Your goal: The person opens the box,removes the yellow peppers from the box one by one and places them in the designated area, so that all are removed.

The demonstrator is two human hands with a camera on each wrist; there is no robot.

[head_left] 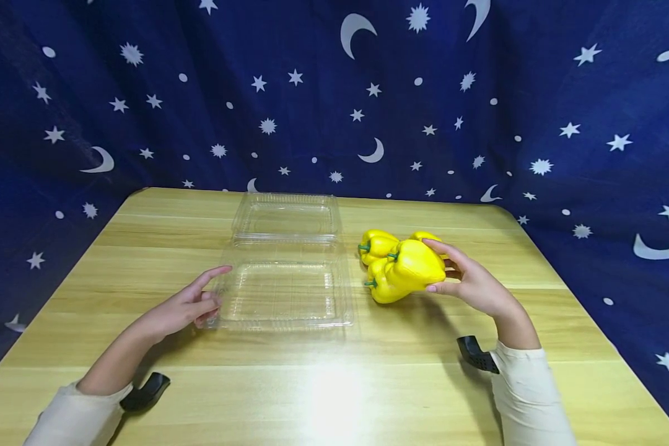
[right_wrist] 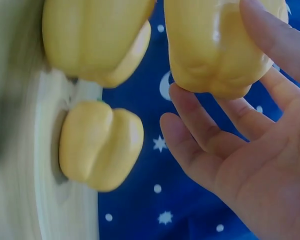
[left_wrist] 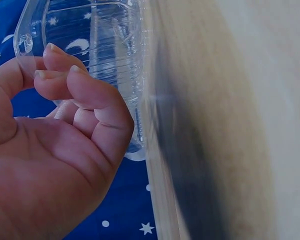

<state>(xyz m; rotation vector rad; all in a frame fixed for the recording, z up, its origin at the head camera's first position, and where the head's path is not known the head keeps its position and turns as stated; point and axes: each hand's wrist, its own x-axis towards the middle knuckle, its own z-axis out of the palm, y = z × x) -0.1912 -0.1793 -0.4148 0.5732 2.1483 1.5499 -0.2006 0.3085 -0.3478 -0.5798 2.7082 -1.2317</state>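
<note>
My right hand (head_left: 476, 286) grips a yellow bell pepper (head_left: 418, 265) by its blunt end, thumb below and fingers over the far side. The green stem points left, and the pepper is raised above three others. One pepper (head_left: 384, 290) lies partly under it, another (head_left: 376, 246) behind on the left, and a third (head_left: 424, 236) mostly hidden at the back. At the left side of an opened clear plastic clamshell container (head_left: 284, 323), my left hand (head_left: 181, 310) pinches the rim near its front corner, index finger extended. Curled fingertips (left_wrist: 77, 71) overlap the rim in the left wrist view.
The container's lid (head_left: 287, 198) lies folded back toward the rear of the wooden table (head_left: 267, 384). A dark blue curtain (head_left: 312, 111) with moons and stars hangs behind and along both sides. Black camera mounts (head_left: 145, 392) sit at both wrists.
</note>
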